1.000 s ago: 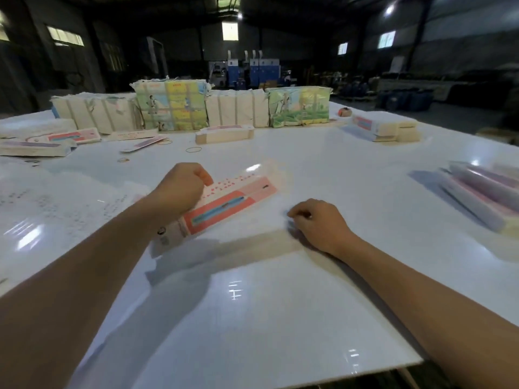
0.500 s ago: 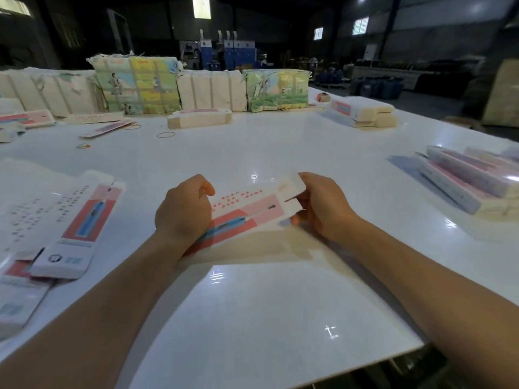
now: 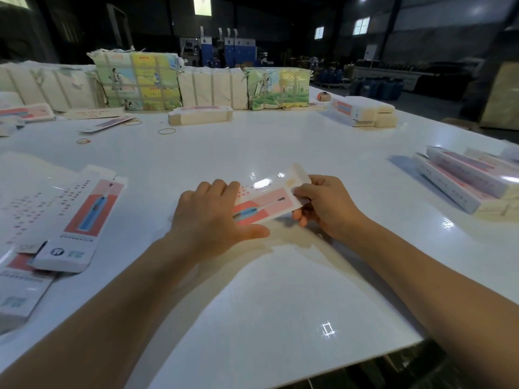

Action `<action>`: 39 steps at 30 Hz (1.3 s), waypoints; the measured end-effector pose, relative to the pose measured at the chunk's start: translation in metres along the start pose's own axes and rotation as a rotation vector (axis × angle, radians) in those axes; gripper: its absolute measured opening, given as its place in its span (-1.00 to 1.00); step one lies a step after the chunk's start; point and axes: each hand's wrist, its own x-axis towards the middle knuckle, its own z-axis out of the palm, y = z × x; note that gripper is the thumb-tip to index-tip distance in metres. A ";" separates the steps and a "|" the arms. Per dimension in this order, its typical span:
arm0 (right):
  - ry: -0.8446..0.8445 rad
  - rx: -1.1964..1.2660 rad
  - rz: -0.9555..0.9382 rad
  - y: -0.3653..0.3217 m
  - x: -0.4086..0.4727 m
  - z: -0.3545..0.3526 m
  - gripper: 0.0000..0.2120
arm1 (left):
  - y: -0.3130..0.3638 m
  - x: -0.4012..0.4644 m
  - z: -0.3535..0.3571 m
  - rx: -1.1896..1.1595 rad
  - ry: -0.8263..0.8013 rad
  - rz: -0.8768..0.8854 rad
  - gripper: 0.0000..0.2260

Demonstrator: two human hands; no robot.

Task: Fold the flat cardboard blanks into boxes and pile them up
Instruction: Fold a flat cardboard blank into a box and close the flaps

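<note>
A flat cardboard blank [image 3: 266, 200], white with a pink panel and a blue toothbrush picture, is held just above the white table [image 3: 252, 304] at its middle. My left hand [image 3: 207, 220] covers its left half, fingers over the top and thumb along the near edge. My right hand [image 3: 323, 206] pinches its right end flap. More flat blanks [image 3: 81, 220] lie spread at the left. Folded boxes [image 3: 463, 178] are piled at the right edge.
Wrapped bundles of blanks [image 3: 137, 80] line the far side of the table. A folded box [image 3: 200, 116] and a small stack of boxes [image 3: 362, 110] lie in front of them. Rubber bands [image 3: 166, 131] are scattered at the far left. The near table edge runs below my forearms.
The blank was carried from the left to the middle of the table. My right hand left the table and took its right end. My left hand now lies flatter over it.
</note>
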 end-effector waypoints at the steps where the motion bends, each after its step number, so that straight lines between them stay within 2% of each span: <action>1: 0.003 -0.004 -0.001 0.000 0.000 0.001 -0.84 | 0.000 0.000 0.000 -0.014 -0.007 -0.006 -0.09; 4: 0.011 0.024 -0.001 0.001 0.000 0.002 -0.84 | 0.000 0.003 -0.003 -0.070 -0.011 -0.026 -0.19; 8: 0.030 0.104 0.014 0.000 0.000 0.005 -0.85 | -0.002 0.003 -0.008 -0.189 0.136 -0.078 -0.44; 12: 0.359 0.056 -0.124 -0.002 0.000 -0.002 -0.91 | -0.006 0.003 -0.010 -0.222 0.120 -0.147 -0.49; 14: 0.429 -0.064 -0.244 -0.003 -0.002 -0.004 -0.89 | -0.008 0.004 -0.010 -0.262 0.100 -0.174 -0.55; 20: 0.238 -0.281 -0.320 0.000 -0.015 0.021 -0.81 | 0.007 0.002 -0.011 -0.277 0.058 -0.156 -0.54; 24: 0.195 -0.197 -0.286 -0.002 -0.016 0.016 -0.84 | 0.010 0.000 -0.013 -0.285 0.055 -0.139 -0.47; 27: 0.145 -0.157 -0.212 -0.001 -0.014 0.016 -0.59 | 0.008 -0.001 -0.012 -0.295 0.052 -0.130 -0.41; 29: 0.107 -0.197 -0.170 0.000 -0.012 0.016 -0.49 | 0.008 0.000 -0.010 -0.267 0.052 -0.118 -0.36; 32: 0.074 -0.277 -0.178 0.000 -0.011 0.017 -0.60 | 0.009 0.001 -0.008 -0.203 0.060 -0.094 -0.33; 36: 0.146 -0.315 -0.258 0.001 -0.011 0.018 -0.79 | 0.009 0.001 -0.007 -0.216 0.075 -0.097 -0.32; 39: 0.159 -0.377 -0.309 0.001 -0.014 0.020 -0.82 | 0.010 0.001 -0.006 -0.205 0.080 -0.103 -0.36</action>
